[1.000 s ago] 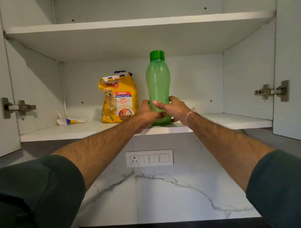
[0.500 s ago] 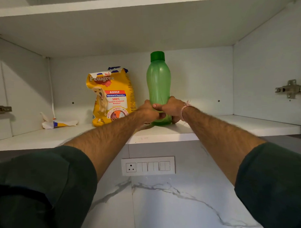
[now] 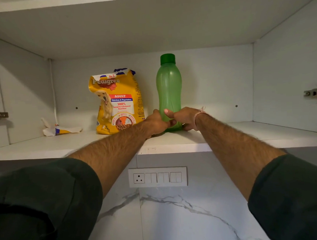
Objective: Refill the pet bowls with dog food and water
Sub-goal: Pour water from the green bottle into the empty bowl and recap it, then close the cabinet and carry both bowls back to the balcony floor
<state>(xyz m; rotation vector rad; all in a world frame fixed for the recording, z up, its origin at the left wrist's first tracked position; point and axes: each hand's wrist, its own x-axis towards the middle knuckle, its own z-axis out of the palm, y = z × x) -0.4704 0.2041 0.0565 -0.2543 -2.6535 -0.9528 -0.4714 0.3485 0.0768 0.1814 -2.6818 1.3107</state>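
A tall green water bottle with a green cap stands upright on the white cupboard shelf. My left hand and my right hand both wrap around its base, thumbs at the front. Its bottom edge is hidden by my fingers. Just left of the bottle stands a yellow bag of dog food, its top torn open, touched by neither hand. No pet bowls are in view.
A torn scrap of packaging lies at the shelf's left end. Another shelf sits close overhead. Door hinges stick out at both cupboard sides. Below the shelf is a switch panel on a marble wall.
The view has closed in on the shelf. Both hands have slid lower on the bottle and tightened around its base; the bottle still stands in the same spot.
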